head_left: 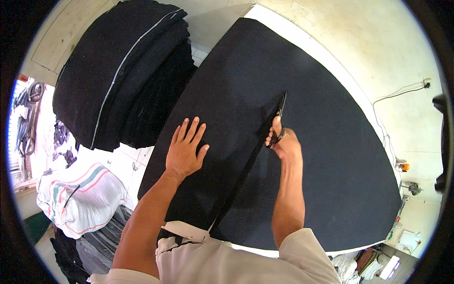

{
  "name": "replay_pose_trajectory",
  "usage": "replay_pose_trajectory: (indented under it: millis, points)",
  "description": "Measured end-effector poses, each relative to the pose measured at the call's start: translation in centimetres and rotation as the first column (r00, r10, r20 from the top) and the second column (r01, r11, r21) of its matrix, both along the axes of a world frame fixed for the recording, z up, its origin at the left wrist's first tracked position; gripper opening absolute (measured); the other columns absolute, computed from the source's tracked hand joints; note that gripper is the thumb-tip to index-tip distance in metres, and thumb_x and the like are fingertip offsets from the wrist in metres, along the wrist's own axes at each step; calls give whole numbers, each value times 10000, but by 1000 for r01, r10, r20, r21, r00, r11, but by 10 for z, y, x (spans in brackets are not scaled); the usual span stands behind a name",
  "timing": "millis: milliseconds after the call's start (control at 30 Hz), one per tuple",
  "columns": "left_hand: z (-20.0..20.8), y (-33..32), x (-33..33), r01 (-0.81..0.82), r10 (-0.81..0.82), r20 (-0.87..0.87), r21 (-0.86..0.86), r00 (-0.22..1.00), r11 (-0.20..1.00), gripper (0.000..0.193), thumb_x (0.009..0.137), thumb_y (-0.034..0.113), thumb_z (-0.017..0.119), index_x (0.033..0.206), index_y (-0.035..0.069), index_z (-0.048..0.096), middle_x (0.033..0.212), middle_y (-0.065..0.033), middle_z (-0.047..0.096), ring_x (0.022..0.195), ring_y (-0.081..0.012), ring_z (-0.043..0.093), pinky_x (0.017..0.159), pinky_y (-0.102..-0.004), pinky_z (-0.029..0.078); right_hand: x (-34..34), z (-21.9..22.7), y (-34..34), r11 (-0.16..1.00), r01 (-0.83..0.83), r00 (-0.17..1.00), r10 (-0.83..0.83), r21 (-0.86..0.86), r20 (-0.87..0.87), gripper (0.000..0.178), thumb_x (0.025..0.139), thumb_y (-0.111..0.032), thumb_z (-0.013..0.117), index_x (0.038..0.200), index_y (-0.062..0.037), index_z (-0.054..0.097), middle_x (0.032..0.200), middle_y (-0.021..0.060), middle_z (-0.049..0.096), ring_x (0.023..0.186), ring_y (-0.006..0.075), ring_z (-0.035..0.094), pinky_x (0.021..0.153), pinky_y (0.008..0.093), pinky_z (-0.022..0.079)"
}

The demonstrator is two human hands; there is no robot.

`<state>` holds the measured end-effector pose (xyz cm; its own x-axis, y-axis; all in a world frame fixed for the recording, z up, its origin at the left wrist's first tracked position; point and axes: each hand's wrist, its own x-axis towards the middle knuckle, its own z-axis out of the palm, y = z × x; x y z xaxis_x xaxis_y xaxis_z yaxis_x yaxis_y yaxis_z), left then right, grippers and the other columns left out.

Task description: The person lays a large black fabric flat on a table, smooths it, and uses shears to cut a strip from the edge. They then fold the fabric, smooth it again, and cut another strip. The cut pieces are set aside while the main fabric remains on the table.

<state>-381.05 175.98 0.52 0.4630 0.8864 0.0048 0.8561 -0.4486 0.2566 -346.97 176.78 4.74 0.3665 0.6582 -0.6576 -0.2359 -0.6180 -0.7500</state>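
Black fabric (331, 128) lies spread over a white table (312, 40). A long slit runs through it from the near edge up to my right hand (286, 143). That hand is closed round the handles of dark scissors (282, 105), whose blades point away from me at the slit's far end. Flat on the fabric, to the left of the slit, rests my left hand (185, 150) with its fingers spread and nothing in them.
A tall stack of black fabric (127, 71) with a pale line across it stands at the far left. On the left are a striped white sack (85, 196) and dark plastic-looking bundles (106, 241). A cable (402, 90) hangs along the right wall.
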Motion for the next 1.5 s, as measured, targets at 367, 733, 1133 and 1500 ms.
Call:
replay_pose_trajectory:
  millis: [367, 733, 1133, 1500]
  points:
    - [4, -1, -2, 3, -3, 104, 4, 995, 1000, 662, 1080, 386, 604, 1667, 119, 451, 1766, -148, 354, 1618, -424, 328, 1328, -564, 276, 34, -4, 51, 999, 13, 996, -10, 34, -86, 685, 904, -691, 797, 935, -35, 601, 751, 62, 589, 651, 229, 628, 624, 409, 600]
    - [5, -3, -1, -23, 20, 137, 22, 990, 999, 613, 1091, 420, 607, 1631, 141, 525, 1754, -125, 396, 1620, -384, 353, 1330, -553, 304, 66, 4, 100, 997, -4, 996, 10, 71, -87, 691, 809, -697, 854, 919, -49, 639, 745, 43, 600, 663, 206, 617, 654, 393, 585]
    - [5, -1, 1, -15, 17, 92, -28, 996, 999, 630, 1100, 443, 576, 1652, 153, 491, 1774, -126, 354, 1634, -378, 323, 1348, -544, 270, 107, -12, 155, 997, -59, 996, 62, 50, -58, 746, 856, -751, 790, 976, -39, 601, 808, 72, 571, 721, 250, 641, 657, 392, 583]
    - [4, 0, 0, -14, 19, 65, -78, 998, 997, 644, 1105, 451, 541, 1675, 163, 457, 1792, -129, 313, 1649, -389, 283, 1359, -538, 232, 127, -14, 193, 992, 39, 997, -32, 122, -64, 665, 843, -647, 872, 975, -47, 618, 807, 53, 585, 692, 207, 612, 631, 400, 570]
